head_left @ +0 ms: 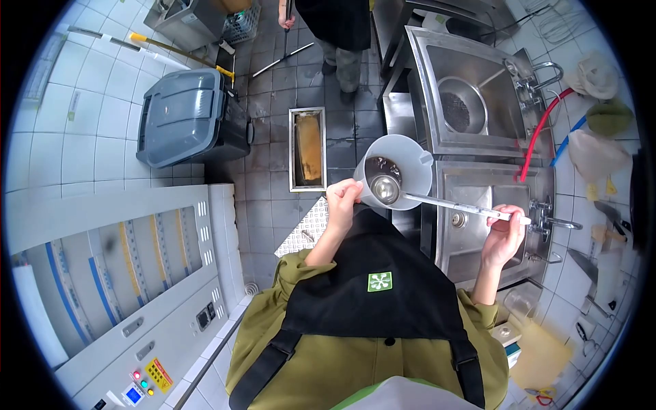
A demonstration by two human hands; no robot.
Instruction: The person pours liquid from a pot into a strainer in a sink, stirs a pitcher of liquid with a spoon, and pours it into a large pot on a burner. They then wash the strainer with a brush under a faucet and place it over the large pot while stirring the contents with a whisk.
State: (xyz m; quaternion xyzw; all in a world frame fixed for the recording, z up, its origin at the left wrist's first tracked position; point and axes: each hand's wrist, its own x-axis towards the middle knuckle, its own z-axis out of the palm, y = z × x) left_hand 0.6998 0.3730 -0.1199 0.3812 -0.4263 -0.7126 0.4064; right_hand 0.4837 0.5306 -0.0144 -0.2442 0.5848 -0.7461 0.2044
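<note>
My left hand [344,200] is closed on the rim of a translucent white plastic jug [415,164], which it holds up in front of my apron. Dark liquid [384,166] lies in the bottom of the jug. A long-handled metal ladle [447,202] reaches into it, with its round bowl down at the liquid. Over the near sink, my right hand [504,238] grips the white end of the ladle's handle. Beyond the jug, an open rectangular floor pit [292,152] with a metal frame contains brownish-yellow matter. A chequered metal plate [301,229] lies on the floor beside my left forearm.
Two steel sinks run along the right; a round metal bowl [482,102] sits in the far sink [502,75]. A lidded grey bin [183,116] stands at left. Ahead, a person [338,27] holds a floor squeegee [283,58]. Knives [584,266] hang at right.
</note>
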